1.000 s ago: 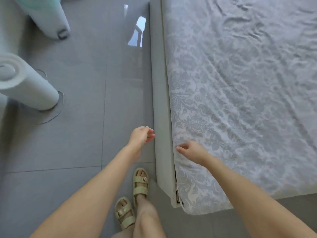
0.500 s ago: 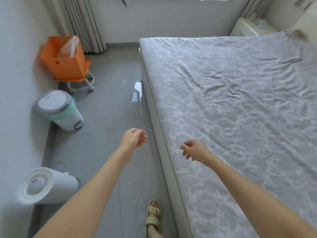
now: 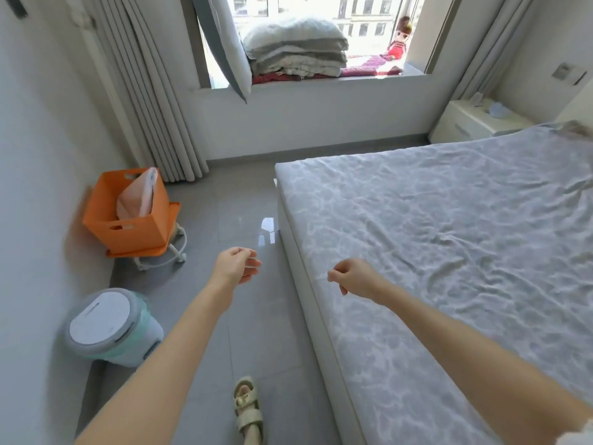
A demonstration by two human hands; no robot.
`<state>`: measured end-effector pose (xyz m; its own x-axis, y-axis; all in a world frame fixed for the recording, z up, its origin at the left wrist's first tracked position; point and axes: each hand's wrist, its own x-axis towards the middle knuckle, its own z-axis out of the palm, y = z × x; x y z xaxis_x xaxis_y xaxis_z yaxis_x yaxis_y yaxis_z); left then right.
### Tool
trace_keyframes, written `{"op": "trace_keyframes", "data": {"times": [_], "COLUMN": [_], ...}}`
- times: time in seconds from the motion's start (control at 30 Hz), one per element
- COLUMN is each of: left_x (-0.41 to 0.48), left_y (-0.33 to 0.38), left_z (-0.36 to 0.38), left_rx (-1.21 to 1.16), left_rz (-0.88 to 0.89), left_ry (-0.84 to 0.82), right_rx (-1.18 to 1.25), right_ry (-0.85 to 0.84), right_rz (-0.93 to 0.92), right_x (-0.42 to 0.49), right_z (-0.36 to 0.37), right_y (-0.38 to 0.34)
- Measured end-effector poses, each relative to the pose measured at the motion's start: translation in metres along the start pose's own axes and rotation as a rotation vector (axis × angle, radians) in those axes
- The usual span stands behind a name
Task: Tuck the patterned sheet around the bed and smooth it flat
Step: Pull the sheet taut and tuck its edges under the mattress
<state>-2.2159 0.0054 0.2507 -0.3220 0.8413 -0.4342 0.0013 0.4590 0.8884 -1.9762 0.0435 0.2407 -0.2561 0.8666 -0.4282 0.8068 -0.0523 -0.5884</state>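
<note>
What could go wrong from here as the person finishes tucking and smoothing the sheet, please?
1. The sheet is creased across its middle. Smoothing it hard from this side may pull the near edge out along the frame.
2. The aisle looks narrow. The bin and the wheeled basket stand beside the path, so a foot could catch one.

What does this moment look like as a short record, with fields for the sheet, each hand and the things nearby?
sheet: patterned sheet covers the bed, wrinkled
left hand: over the floor, loosely curled, holds nothing
right hand: above the sheet's edge, loosely curled, holds nothing
on floor: orange basket, round bin
windowsill: folded blankets, doll
</note>
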Motion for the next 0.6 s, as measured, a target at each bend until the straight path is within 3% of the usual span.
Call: {"op": "trace_keyframes", "data": {"times": [0.27,0.6], "left_x": [0.216,0.494], "left_y": [0.125,0.245], "left_z": [-0.015,0.003], "left_rx": [0.085,0.105], "left_rz": [-0.01,-0.014], "left_ry": [-0.107,-0.177], "right_rx": [0.012,0.221], "right_ry": [0.091,0.157], "right_rz": [0.05,0.155], "right_x": [0.194,0.466], "right_z": [-0.07,-0.164], "right_y": [-0.092,-0.122]}}
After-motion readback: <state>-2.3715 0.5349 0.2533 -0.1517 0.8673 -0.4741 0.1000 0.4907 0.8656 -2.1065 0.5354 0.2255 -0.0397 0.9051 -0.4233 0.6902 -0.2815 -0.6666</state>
